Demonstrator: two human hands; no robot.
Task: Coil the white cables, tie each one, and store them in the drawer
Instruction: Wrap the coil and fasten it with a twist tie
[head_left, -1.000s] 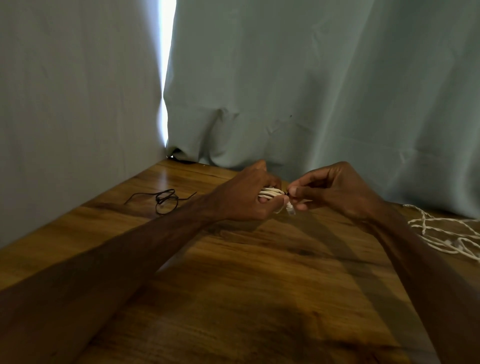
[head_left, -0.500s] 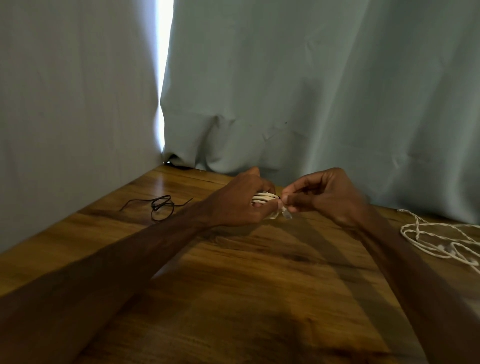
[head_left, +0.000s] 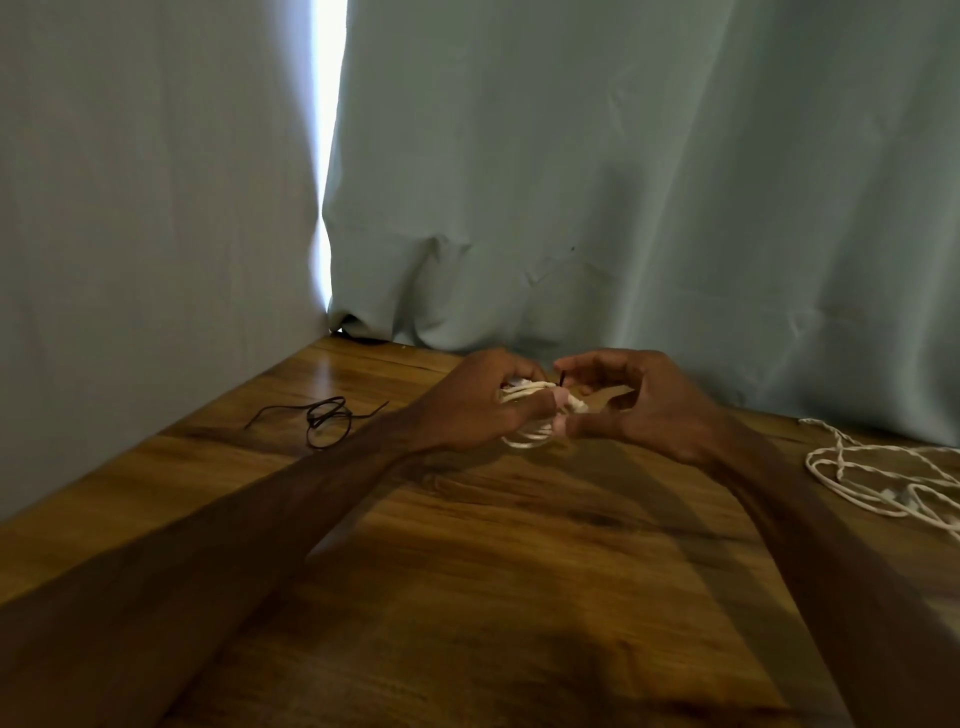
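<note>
A small coil of white cable (head_left: 530, 439) is held just above the wooden table (head_left: 467, 571) near its far edge. My left hand (head_left: 483, 402) grips the coil, fingers curled round its loops. My right hand (head_left: 634, 400) is close against it on the right, thumb and fingers pinching a thin dark tie (head_left: 562, 378) at the coil's top, with the cable's end below the thumb. A second white cable (head_left: 883, 478) lies loose and tangled on the table at the right edge.
A thin black cord (head_left: 324, 418) lies in loose loops on the table at the left. Pale blue curtains (head_left: 623, 182) hang right behind and to the left of the table, with a bright gap (head_left: 326, 156) between them.
My right hand has shifted from pinching low at the cable's end to pinching the dark tie at the coil's top. Both hands stay together in the same place.
</note>
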